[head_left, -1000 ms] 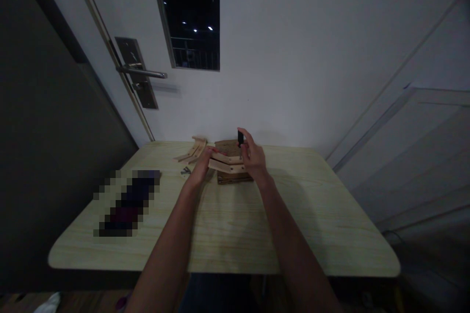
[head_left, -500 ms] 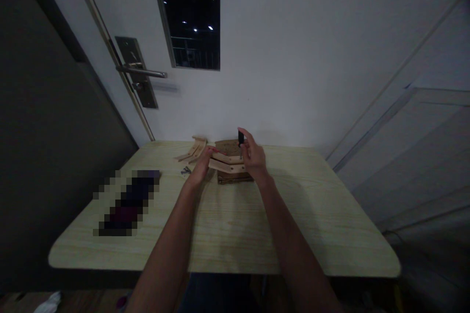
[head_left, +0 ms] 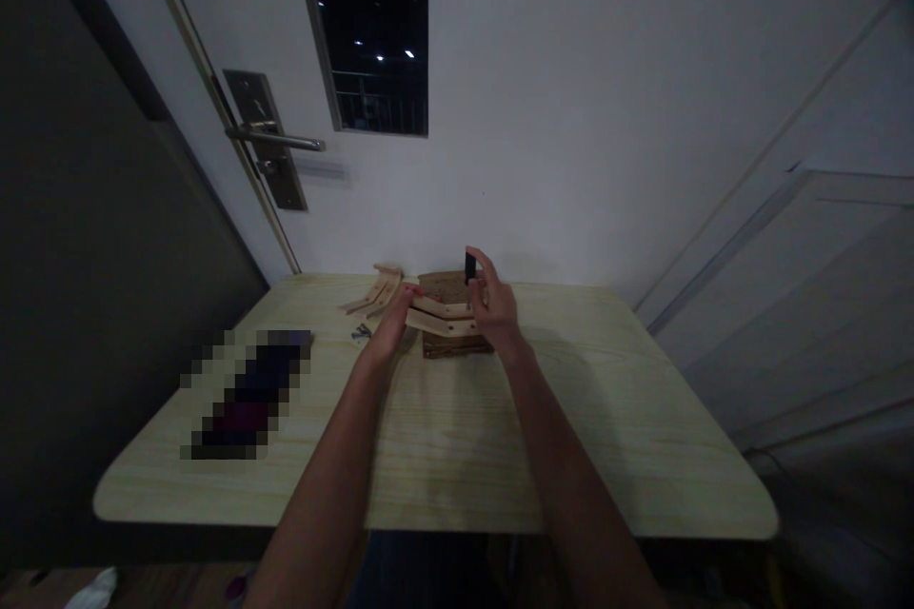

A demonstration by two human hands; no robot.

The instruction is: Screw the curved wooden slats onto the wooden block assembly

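My left hand is closed around the left end of a bent, pale wooden piece made of two slats with dark holes. That piece rests across a brown, worn-looking block. A screwdriver with a black handle stands upright over the right part of the wood, pinched in the fingers of my right hand. Its tip meets the slat near a hole, though the exact contact is too small to make out. Something thin and red shows by my left fingertips.
Behind my left hand lie more bent wooden pieces. Several small metal screws are left of my wrist. A blurred-out dark object lies at the table's left. The wooden-patterned table stands against a white door with a metal handle.
The screwdriver handle has shifted very slightly to the right, with a small movement of my right fingers. My left hand and the wooden piece look unmoved.
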